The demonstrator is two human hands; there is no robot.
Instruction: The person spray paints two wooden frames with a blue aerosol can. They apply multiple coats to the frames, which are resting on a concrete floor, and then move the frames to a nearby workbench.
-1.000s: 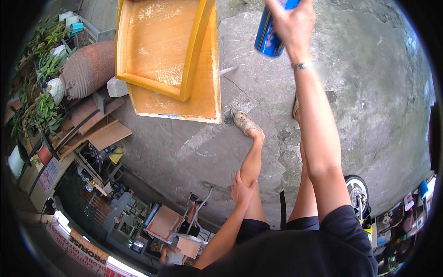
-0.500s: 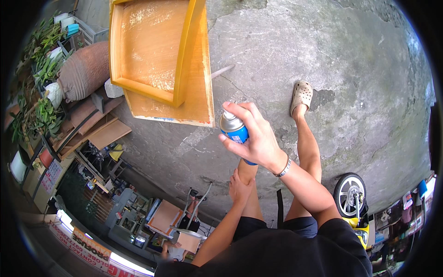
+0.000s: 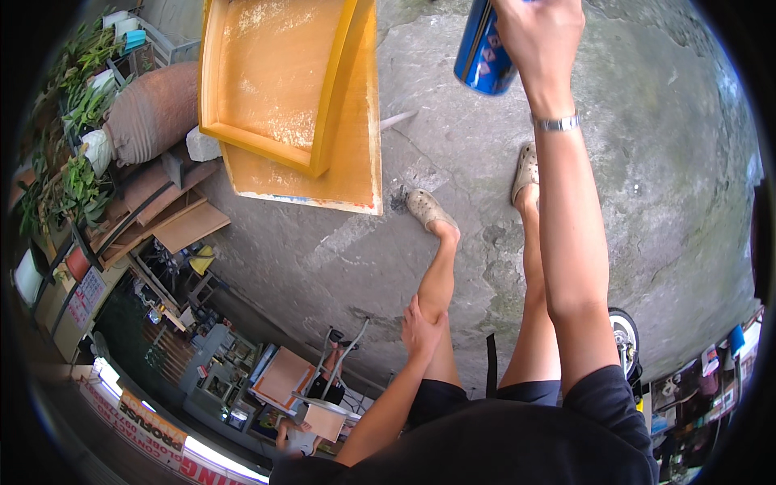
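Observation:
My right hand (image 3: 540,36) is wrapped round a blue spray can (image 3: 485,56), high at the top of the view, right of a yellow-painted wooden frame (image 3: 325,121) with a backing panel and white speckled patches. That frame rests at an angle on a larger orange board (image 3: 301,188) with a pale, paint-marked edge. My left hand (image 3: 422,322) grips my left leg around the knee. My beige clogs (image 3: 428,206) stand on cracked concrete below and right of the board.
A clay jar (image 3: 149,109), potted plants (image 3: 77,186), stacked wooden boards (image 3: 190,230) and a pale block (image 3: 202,145) line the left. A motorbike wheel (image 3: 624,339) is at lower right. Another person (image 3: 299,440) is among chairs and cluttered benches at lower left.
My right hand with the can dipped toward my knee half a second ago and has since swung back up to the top. My left hand stays on the leg.

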